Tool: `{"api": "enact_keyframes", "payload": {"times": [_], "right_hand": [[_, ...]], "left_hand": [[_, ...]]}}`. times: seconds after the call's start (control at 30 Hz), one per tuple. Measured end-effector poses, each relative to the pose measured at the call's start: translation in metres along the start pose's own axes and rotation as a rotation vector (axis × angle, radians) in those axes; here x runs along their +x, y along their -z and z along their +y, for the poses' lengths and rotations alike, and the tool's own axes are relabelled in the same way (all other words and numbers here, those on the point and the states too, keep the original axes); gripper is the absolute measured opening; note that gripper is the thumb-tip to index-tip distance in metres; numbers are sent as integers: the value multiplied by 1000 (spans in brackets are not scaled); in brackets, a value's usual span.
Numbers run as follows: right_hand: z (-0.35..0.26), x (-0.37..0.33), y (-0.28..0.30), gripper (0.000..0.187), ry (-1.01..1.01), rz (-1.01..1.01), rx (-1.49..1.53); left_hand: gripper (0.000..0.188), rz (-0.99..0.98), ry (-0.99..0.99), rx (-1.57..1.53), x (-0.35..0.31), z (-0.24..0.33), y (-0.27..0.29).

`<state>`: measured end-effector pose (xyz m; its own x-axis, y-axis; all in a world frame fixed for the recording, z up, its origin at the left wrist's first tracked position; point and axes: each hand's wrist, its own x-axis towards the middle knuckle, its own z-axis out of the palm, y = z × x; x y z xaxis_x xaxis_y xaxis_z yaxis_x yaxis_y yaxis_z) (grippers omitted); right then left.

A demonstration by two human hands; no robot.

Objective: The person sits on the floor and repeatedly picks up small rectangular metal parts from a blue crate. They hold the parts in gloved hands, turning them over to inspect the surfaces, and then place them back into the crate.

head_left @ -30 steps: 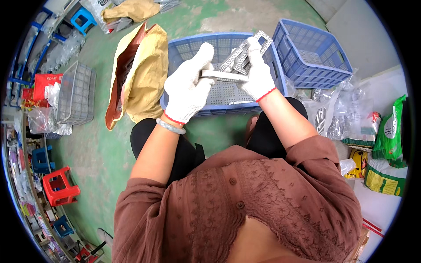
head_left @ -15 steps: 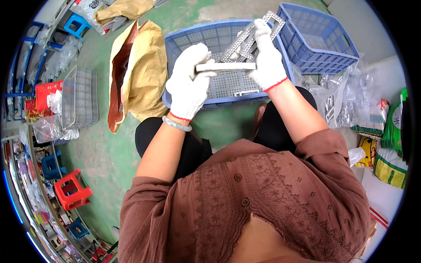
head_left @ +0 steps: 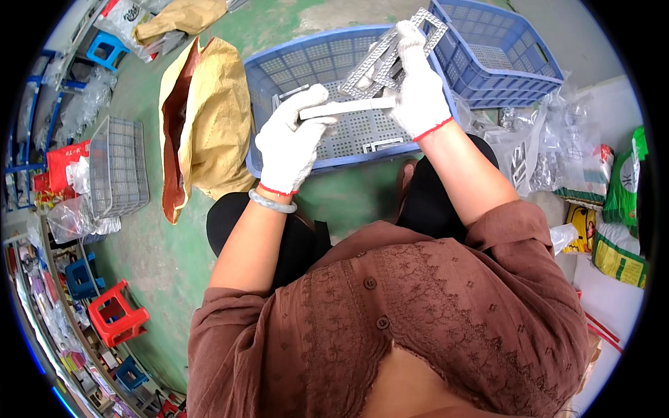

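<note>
White knitted gloves with red cuffs cover both hands. My left hand (head_left: pixel 291 139) is closed, pinching one end of a narrow pale bar-like piece (head_left: pixel 348 108) between thumb and fingers. The bar's other end meets the palm side of my right hand (head_left: pixel 424 97). That hand is closed round several grey openwork rectangular frames (head_left: pixel 369 68), which stick out past its fingers. Both hands are above a blue plastic crate (head_left: pixel 334 164) with a perforated bottom. A small pale frame (head_left: pixel 382 145) lies inside near its front wall, and another piece shows by the left wall.
Left of the crate stands an open yellow woven sack (head_left: pixel 219 118). A second blue crate (head_left: pixel 498 80) adjoins at the back right. Clear plastic bags (head_left: pixel 550 150) lie at right. A grey basket (head_left: pixel 120 167), a red stool (head_left: pixel 117 312) and loaded shelves line the left side.
The whole view has shifted slightly. The pale bar now tilts, its left end lower, and my left hand has dropped a little. Both hands keep their hold.
</note>
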<state>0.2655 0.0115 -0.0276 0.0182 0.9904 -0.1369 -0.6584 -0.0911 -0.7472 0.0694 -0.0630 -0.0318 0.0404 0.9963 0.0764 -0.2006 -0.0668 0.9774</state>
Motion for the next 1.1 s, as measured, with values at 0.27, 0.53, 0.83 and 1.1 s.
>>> {"api": "enact_keyframes", "payload": {"times": [0.27, 0.53, 0.83, 1.1], "right_hand": [[0, 5, 2, 43, -84, 129, -56], [-8, -7, -11, 33, -104, 92, 86], [-6, -7, -10, 44, 37, 37, 1], [0, 2, 1, 56, -18, 69, 7]], "left_hand": [[41, -66, 94, -24, -2, 1, 4], [48, -78, 100, -63, -5, 6, -6], [54, 30, 271, -298, 1, 6, -9], [68, -30, 186, -327, 0, -4, -3]]}}
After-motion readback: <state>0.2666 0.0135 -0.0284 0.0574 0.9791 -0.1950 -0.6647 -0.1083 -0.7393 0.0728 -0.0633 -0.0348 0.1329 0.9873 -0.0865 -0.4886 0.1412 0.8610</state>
